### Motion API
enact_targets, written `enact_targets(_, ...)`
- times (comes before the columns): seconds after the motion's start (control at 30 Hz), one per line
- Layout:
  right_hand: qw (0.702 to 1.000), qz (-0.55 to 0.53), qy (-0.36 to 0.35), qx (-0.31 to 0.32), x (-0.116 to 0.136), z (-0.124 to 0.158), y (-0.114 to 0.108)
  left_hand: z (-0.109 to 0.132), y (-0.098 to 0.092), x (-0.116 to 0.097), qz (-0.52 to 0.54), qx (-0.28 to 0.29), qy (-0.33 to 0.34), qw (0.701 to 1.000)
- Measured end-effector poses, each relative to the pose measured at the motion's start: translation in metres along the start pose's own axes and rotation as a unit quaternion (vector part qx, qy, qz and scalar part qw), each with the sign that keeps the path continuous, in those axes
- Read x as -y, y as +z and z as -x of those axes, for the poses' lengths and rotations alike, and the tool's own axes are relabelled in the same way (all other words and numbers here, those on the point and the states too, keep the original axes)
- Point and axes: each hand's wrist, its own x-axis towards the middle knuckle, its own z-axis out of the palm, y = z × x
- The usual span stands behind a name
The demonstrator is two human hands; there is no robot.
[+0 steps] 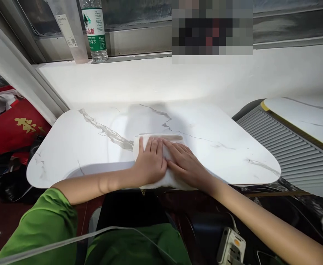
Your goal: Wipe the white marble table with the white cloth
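Note:
A folded white cloth (175, 140) lies near the front edge of a white marble-patterned table (95, 147). My left hand (150, 162) rests flat on its left part, fingers stretched out and close together. My right hand (186, 163) lies flat on the right part, fingers extended and pointing to the upper left, touching my left hand. Both palms press on the cloth; neither grips it. Most of the cloth is hidden under my hands.
A green-labelled water bottle (95, 31) and a clear plastic cup (70, 33) stand on the white windowsill (205, 77) behind. Red fabric (14, 129) is at the left. A ribbed grey surface (285, 151) and a second tabletop (307, 117) are right. A power strip (231, 246) lies below.

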Motion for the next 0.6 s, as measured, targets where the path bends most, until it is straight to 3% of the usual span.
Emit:
enact_targets(0.13, 0.998, 0.031, 0.055, 0.011, -0.02, -0.007, 0.006, -0.024, 0.002, -0.004, 0.027, 0.012, -0.012, 0.999)
enact_targets(0.27, 0.998, 0.041, 0.051, 0.001, -0.045, -0.046, 0.013, -0.061, 0.004, 0.008, 0.045, 0.014, -0.054, 0.997)
enact_targets(0.37, 0.998, 0.036, 0.048, 0.008, -0.065, -0.084, 0.017, -0.095, 0.007, 0.028, 0.054, 0.003, -0.083, 0.995)
enact_targets(0.6, 0.992, 0.004, 0.123, -0.01, -0.096, -0.163, 0.034, -0.168, 0.01, 0.09, 0.055, 0.01, -0.066, 0.996)
